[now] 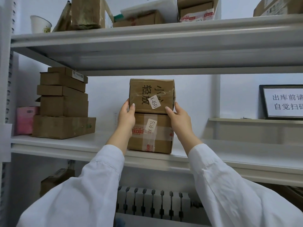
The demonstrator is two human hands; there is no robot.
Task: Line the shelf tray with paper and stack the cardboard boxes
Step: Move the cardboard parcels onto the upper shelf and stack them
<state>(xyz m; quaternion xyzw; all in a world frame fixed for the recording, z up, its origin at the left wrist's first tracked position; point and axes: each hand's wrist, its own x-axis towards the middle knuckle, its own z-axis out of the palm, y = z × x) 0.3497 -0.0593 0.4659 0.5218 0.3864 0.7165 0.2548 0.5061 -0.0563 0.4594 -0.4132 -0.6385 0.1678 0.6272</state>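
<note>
A brown cardboard box labelled K-4545 [151, 94] rests on top of a taped box labelled K-9115 [150, 136], both on the white middle shelf [213, 154]. My left hand [127, 114] grips the upper box's lower left corner, thumb on its front. At the lower right corner my right hand [177, 117] holds the same box. Both arms wear white sleeves. Whether paper covers the shelf surface cannot be told.
A stack of several cardboard boxes [63, 104] stands at the shelf's left, with a pink bag [24, 120] behind it. A framed sign [283, 102] leans at the right. The top shelf holds more boxes [196, 10] and a paper cup [40, 24]. A radiator [155, 203] sits below.
</note>
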